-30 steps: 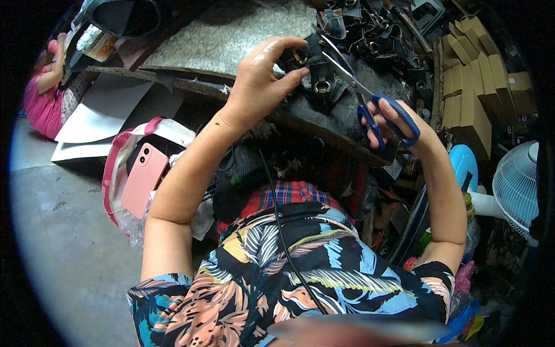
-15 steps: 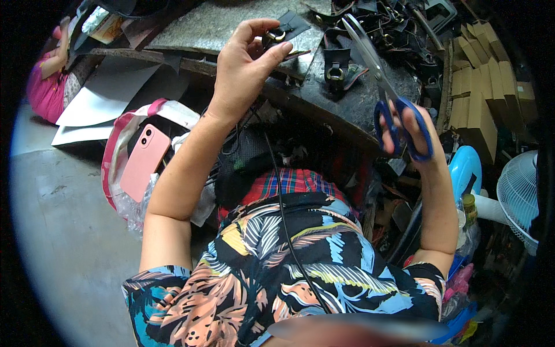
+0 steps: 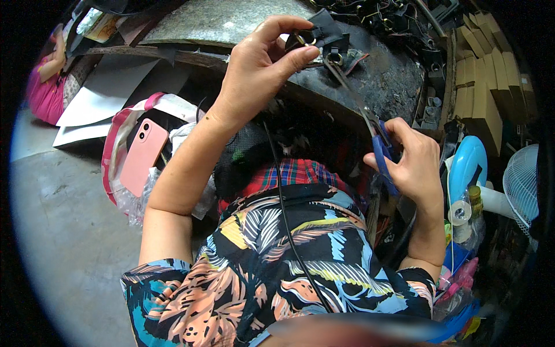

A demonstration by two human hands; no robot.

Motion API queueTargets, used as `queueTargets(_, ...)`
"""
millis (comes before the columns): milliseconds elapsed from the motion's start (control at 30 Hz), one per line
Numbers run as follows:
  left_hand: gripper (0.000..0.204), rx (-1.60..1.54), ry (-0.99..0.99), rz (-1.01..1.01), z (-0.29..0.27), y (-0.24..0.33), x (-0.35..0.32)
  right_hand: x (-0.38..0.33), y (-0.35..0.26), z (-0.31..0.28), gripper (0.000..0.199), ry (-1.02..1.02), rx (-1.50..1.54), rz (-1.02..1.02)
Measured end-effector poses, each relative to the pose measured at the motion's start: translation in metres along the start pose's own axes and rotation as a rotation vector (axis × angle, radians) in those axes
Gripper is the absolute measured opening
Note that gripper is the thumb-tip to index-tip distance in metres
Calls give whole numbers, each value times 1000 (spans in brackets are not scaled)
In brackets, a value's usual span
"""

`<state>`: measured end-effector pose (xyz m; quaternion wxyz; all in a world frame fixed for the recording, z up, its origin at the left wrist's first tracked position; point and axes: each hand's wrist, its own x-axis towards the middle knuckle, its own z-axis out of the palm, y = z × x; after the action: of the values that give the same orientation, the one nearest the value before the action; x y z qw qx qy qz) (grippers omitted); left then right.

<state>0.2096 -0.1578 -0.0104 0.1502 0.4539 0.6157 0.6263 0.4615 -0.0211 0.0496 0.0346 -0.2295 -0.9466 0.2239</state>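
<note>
Scissors with blue handles were gripped in the right hand, fingers closed through and around the handle loops, at the near right edge of the dark workbench. The blades ran up and to the left, and their tips met a small black strap piece held over the bench's near edge. Whether the blades were parted or closed on the strap could not be told, since the tips were small and dark against the bench.

The left hand pinched that strap piece between thumb and forefinger, the other fingers curled in beneath. A metal ring showed on the strap just beside the forefinger tip. A second ringed strap piece lay just below the first, touching the scissor blades.

A heap of similar black parts covered the far right part of the workbench. Stacked brown cardboard boxes stood beside the bench's right edge. Below the boxes were a light blue plastic item and a white fan, near each other.

To the left of the bench, a pink phone rested in an open pink-trimmed bag, with white sheets lying beyond it on the grey floor. Another person in a pink top sat at the far left edge, well apart from the hands.

A black cable ran down over the wearer's patterned shirt.
</note>
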Motion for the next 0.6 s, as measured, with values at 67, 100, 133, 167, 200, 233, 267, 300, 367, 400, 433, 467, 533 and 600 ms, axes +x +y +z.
queueTargets(67,37,79,-20,74,4,3,-3,-1,-2,2,51,61,-58,-65)
queueTargets(100,37,119,-29,113,6,4,-4,-2,0,4,47,90,-70,-110)
queueTargets(133,38,144,-16,151,7,6,-5,-3,2,6,45,54,-79,-25)
queueTargets(167,38,168,-3,189,8,7,-5,-4,7,7,42,19,-87,45)
queueTargets(200,39,210,7,226,9,8,-5,-5,11,8,40,21,-78,38)
queueTargets(233,39,211,-6,205,8,10,-5,-5,17,9,33,37,-122,41)
queueTargets(267,39,66,-27,89,8,11,-5,-6,21,10,32,-5,116,159)
queueTargets(300,39,-52,-49,-25,8,14,-6,-6,25,12,31,-16,367,230)
queueTargets(367,41,-256,-87,-208,12,18,-11,-5,28,15,31,-34,841,340)
queueTargets(400,46,-362,-132,-233,18,21,-15,-4,28,15,33,-32,842,358)
queueTargets(433,48,-396,-180,-237,24,23,-19,0,25,20,28,53,955,185)
queueTargets(467,51,-432,-234,-245,31,25,-22,4,22,24,25,162,1020,106)
queueTargets(533,61,-380,-306,-217,40,26,-23,13,15,30,32,264,1001,147)
queueTargets(600,65,-379,-355,-208,46,27,-23,23,14,33,36,322,1007,163)
